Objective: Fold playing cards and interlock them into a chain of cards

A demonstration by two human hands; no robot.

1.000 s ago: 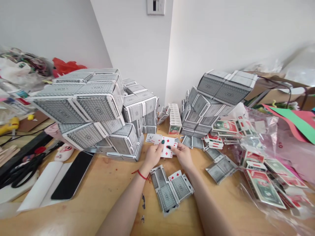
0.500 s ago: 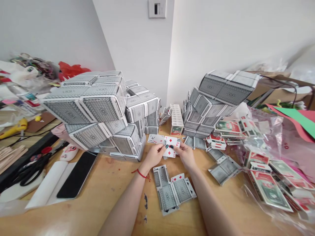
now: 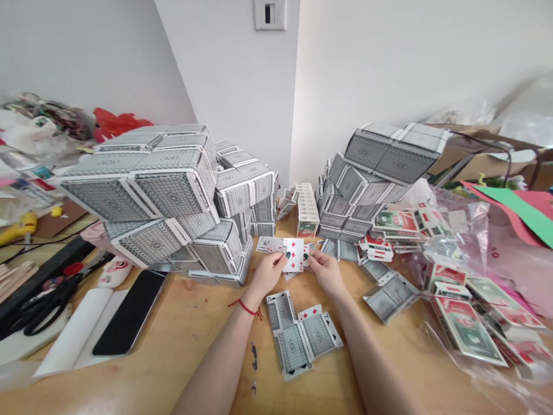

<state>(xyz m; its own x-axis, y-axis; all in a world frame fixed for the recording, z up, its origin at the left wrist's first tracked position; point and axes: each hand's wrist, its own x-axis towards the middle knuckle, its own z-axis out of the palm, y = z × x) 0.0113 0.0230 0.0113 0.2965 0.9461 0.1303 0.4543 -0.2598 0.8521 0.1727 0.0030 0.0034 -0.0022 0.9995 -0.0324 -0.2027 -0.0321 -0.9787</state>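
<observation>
My left hand (image 3: 268, 274) and my right hand (image 3: 325, 270) meet over the wooden table (image 3: 181, 340), both pinching a few playing cards (image 3: 294, 255); the front one shows red diamonds and stands nearly upright. Below my wrists lies a flat piece of joined face-down cards (image 3: 300, 334) with grey backs. A loose face-up card (image 3: 268, 244) lies just left of the held ones.
Big stacks of grey card blocks stand at the left (image 3: 159, 190) and right (image 3: 380, 167). Card boxes (image 3: 466, 328) and plastic bags (image 3: 496, 242) crowd the right side. A black phone (image 3: 125, 314), scissors (image 3: 38, 305) and a yellow glue gun (image 3: 17, 225) lie at the left.
The held cards were fanned wider before; now they are drawn together, with the diamond card more upright. My hands stay in the same place.
</observation>
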